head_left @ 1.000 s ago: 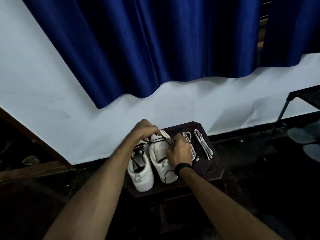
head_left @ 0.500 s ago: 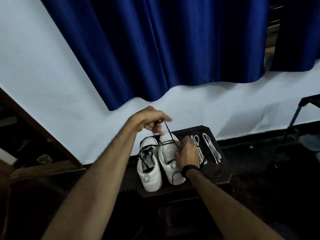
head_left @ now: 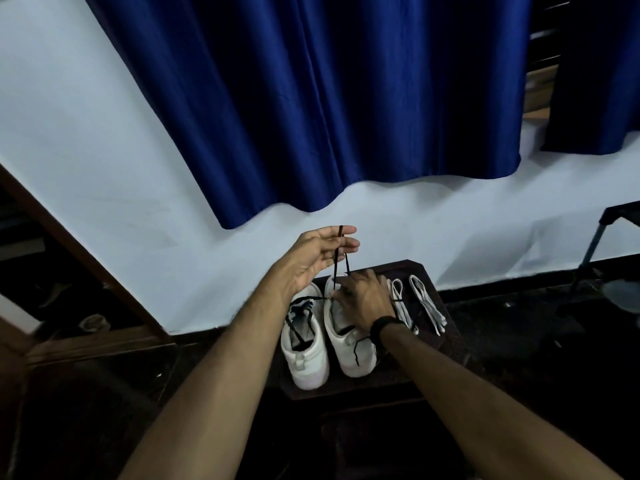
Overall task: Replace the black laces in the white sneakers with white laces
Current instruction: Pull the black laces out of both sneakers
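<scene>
- Two white sneakers of smooth, leather-like material are set side by side on a small dark bench (head_left: 429, 271) at lower centre of the frame, toes toward the wall.
- The left sneaker (head_left: 304, 355) is threaded with a flat black lace (head_left: 300, 318), loosened and crossing its open tongue.
- The right sneaker (head_left: 349, 355) is partly covered by the right hand (head_left: 363, 299), whose fingers are curled down over its eyelets; what they pinch cannot be told.
- A thin black lace strand (head_left: 336, 263) is drawn upward from that shoe and lies between the nearly straight fingers of the raised left hand (head_left: 318, 258).
- Two folded, flat white laces (head_left: 424, 303) are laid on the bench right of the sneakers.
</scene>
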Tool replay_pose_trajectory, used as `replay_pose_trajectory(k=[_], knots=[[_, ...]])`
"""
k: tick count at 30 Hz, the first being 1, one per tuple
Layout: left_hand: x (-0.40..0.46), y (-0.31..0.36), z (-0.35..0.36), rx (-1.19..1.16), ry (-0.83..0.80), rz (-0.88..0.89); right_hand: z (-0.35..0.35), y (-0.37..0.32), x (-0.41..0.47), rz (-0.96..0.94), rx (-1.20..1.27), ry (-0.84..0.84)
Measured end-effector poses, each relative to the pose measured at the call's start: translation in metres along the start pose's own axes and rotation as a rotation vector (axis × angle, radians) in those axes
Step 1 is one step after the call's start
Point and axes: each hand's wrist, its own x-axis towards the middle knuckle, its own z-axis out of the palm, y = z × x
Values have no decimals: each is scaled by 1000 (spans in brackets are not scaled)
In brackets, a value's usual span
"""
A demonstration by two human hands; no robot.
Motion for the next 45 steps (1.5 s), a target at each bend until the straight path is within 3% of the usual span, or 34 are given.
replay_pose_trajectory(k=[3, 5, 7, 9, 11, 13, 16, 25, 31, 35, 37, 38, 40, 42, 45], knots=[[-1, -15, 2, 35, 64, 37, -1, -1, 9, 66, 192, -43], [2, -34, 2, 149, 213, 8, 0, 0, 11, 160, 376, -41], [7, -61, -2, 457, 370, -68, -3, 2, 13, 237, 523, 3], [1, -90, -5, 855, 358, -138, -11, 2, 14, 281, 601, 7], [-6, -115, -3, 1099, 362, -93, -19, -1, 17, 294, 680, -13], [-11, -127, 3, 1195, 470, 29, -25, -5, 22, 342, 855, 0], [-11, -132, 11, 1219, 611, 53, -40, -7, 37, 451, 1087, 109], [-11, -133, 16, 1267, 643, -28, -123, -3, 73, 290, 722, 343], [-10, -129, 14, 1278, 547, 67, -140, -3, 49, 204, 363, -205], [-3, -125, 2, 1189, 454, 79, -124, 2, 24, 187, 592, -647], [4, -121, -5, 1104, 379, 49, -118, 6, 18, 201, 487, -821], [9, -117, -8, 1081, 347, 25, -114, 9, 17, 197, 329, -816], [19, -111, -10, 1030, 295, -21, -100, 15, 16, 208, 7, -557], [30, -106, -11, 995, 255, -27, -84, 18, 15, 306, -14, -325], [48, -102, -10, 1024, 181, -77, -58, 13, 14, 370, 98, -353]])
